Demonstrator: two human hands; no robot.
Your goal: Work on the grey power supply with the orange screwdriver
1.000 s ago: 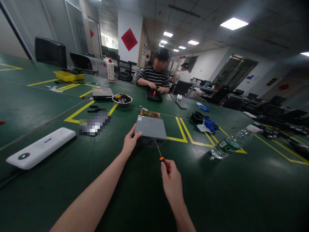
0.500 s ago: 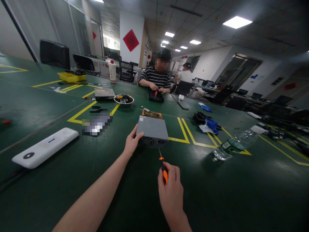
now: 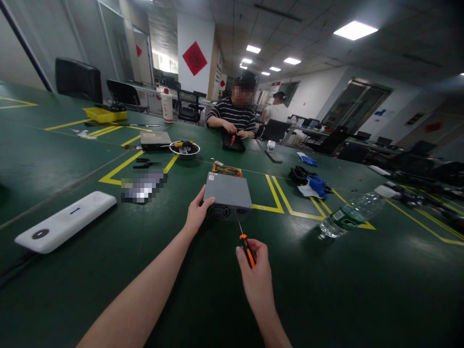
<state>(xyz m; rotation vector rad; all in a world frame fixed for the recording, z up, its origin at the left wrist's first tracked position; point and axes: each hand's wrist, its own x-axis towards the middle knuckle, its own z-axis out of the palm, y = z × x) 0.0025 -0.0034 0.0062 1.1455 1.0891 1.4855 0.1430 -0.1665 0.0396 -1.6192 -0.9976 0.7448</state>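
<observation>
A grey metal power supply box (image 3: 228,192) lies on the green table, its fan grille facing me and coloured wires (image 3: 226,169) trailing behind it. My left hand (image 3: 196,213) rests against the box's left front corner, thumb on the top edge. My right hand (image 3: 255,275) is closed on an orange-handled screwdriver (image 3: 246,248). The thin shaft points up toward the box's front face, and its tip sits just short of it.
A white oblong device (image 3: 65,221) lies at the left, a clear plastic bottle (image 3: 350,213) on its side at the right. Blue gloves (image 3: 314,186), a metal bowl with tools (image 3: 184,147) and pliers (image 3: 146,164) lie farther back. A person in a striped shirt (image 3: 232,117) works across the table.
My right hand drew the screwdriver back from the box's front face toward me, then lifted it slightly again. My left hand stayed on the box.
</observation>
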